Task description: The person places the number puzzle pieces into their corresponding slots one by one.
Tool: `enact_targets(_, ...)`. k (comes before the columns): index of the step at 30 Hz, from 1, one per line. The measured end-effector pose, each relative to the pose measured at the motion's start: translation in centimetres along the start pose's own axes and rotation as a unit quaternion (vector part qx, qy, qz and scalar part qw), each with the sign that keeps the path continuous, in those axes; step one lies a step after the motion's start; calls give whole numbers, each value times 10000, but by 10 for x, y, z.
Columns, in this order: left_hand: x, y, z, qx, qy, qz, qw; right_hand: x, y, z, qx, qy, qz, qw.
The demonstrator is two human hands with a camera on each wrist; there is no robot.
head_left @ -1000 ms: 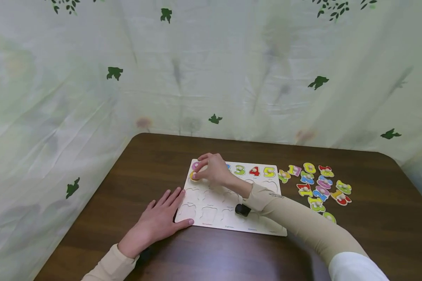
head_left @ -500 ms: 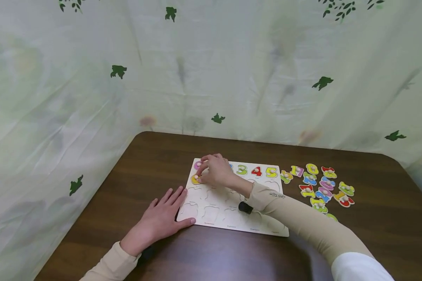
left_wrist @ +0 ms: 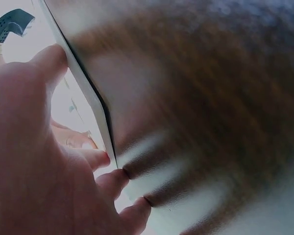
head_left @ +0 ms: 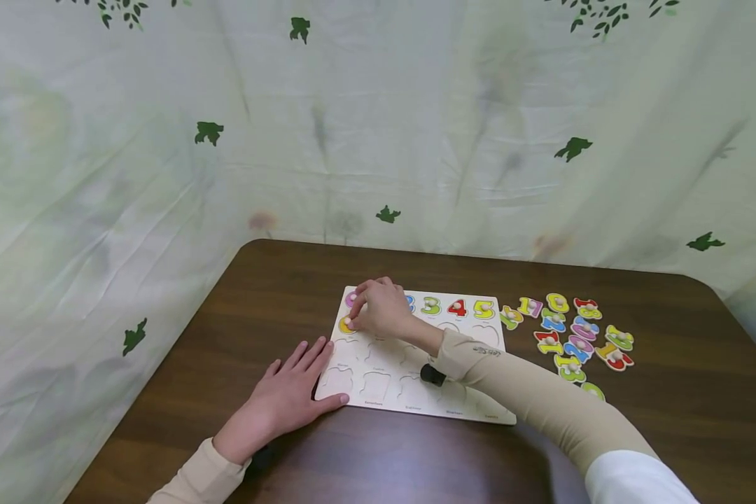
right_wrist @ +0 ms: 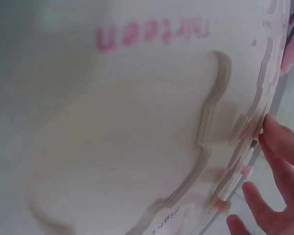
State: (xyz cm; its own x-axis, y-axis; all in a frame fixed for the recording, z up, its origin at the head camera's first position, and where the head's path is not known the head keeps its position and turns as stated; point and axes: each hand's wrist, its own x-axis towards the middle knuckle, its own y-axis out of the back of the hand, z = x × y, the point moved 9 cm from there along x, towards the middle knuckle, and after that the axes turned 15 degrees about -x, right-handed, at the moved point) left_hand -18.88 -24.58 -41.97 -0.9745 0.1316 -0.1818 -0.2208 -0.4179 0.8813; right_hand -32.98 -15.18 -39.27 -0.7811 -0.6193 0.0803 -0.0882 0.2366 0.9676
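A white number puzzle board [head_left: 378, 350] lies on the table, its top row holding knobbed number pieces, including a red 4 [head_left: 457, 308] and a yellow 5 [head_left: 483, 309]. With thumb and forefinger my right hand [head_left: 381, 306] pinches a yellow number piece [head_left: 345, 325] at the left end of the second row; the hand partly hides its digit. My left hand [head_left: 283, 395] lies spread at the board's left edge, its thumb [left_wrist: 54, 58] on the near left corner. Cut-out recesses [right_wrist: 137, 147] with printed words show in the right wrist view.
Several loose, colourful number pieces [head_left: 578, 348] lie in a cluster right of the board. The dark wooden table [head_left: 277, 280] reaches back to a pale printed curtain [head_left: 416, 105]. A black wrist camera [head_left: 432, 375] sits under the right forearm.
My right hand stays at the second row's left end, its fingers shifting slightly over the yellow piece. The left hand keeps its place. The head view sways a little.
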Motion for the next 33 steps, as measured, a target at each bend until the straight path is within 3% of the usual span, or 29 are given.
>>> enact_targets(6,0,-1,-1,15,-26,4,10000,0,-2,-5,304,268,-87,9991)
enact_targets(16,1,-2,-3,31,-3,8,10000,1,-2,-6,137,382,5,9992)
enact_targets(23,2,-3,-3,29,29,0,10000,1,-2,-12,56,727,-40,9973)
enact_targets(33,1,-3,-3,27,52,-7,10000,4,-6,-7,144,531,-81,9985)
